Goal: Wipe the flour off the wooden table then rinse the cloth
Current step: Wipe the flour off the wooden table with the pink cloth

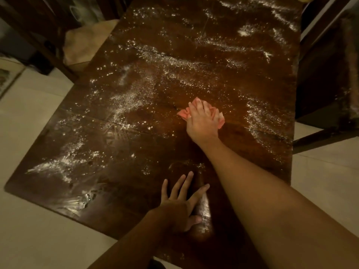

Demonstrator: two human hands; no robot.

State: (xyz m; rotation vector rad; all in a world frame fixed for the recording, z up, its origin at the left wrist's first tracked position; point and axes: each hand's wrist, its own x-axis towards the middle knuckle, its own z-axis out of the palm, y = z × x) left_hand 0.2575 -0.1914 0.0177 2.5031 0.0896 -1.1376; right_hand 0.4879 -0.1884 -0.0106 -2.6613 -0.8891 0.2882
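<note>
The right hand (202, 118) lies flat on the pink cloth (183, 113), pressing it onto the worktop (233, 152). The left hand (180, 206) rests flat, fingers spread, holding nothing. Flour (124, 100) lies all around both hands.

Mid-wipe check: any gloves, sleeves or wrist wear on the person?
No. The left hand and right hand are bare, no gloves. Both forearms are uncovered up to the frame edge, so no sleeve shows. No watch, bracelet or ring is visible, though the light is dim.

Pink cloth (184, 113); dark brown wooden table (147, 195) streaked with white flour (134, 98); pale cream floor (29, 117).
</note>
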